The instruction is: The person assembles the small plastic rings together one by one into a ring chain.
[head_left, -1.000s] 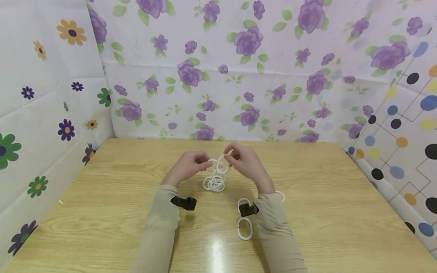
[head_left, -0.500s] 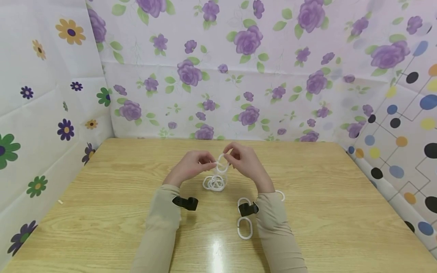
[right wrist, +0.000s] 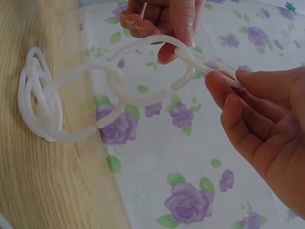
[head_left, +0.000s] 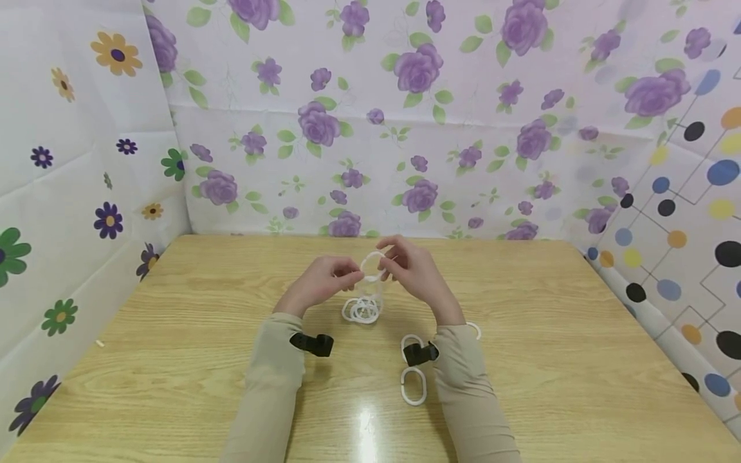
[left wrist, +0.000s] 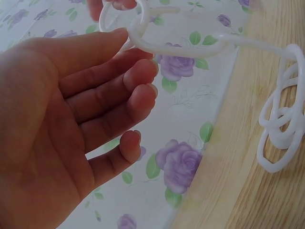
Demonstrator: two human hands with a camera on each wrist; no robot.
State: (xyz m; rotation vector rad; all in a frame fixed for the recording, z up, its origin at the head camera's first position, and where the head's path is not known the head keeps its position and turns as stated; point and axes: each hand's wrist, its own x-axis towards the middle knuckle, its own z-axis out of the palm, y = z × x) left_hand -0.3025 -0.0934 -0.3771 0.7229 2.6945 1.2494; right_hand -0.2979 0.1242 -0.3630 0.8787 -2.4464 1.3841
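Observation:
My left hand pinches a white oval plastic chain link between thumb and fingers. My right hand pinches another white link by its far end, and in the right wrist view this link passes through the left hand's one. The two hands are close together above the table. From the left hand's link more joined links run down to a small heap of links on the wood. A gap shows in the side of the left hand's link. In the left wrist view its other fingers are loosely bent.
On the wooden table, a loose link lies near the right forearm. Another link is partly behind the wrist camera, and a third shows beside the right sleeve. Patterned cloth walls enclose the back and sides.
The right hand's link has tipped up and come higher between the hands. My left fingertips have moved a little to the right, up against the links. The heap stays in place.

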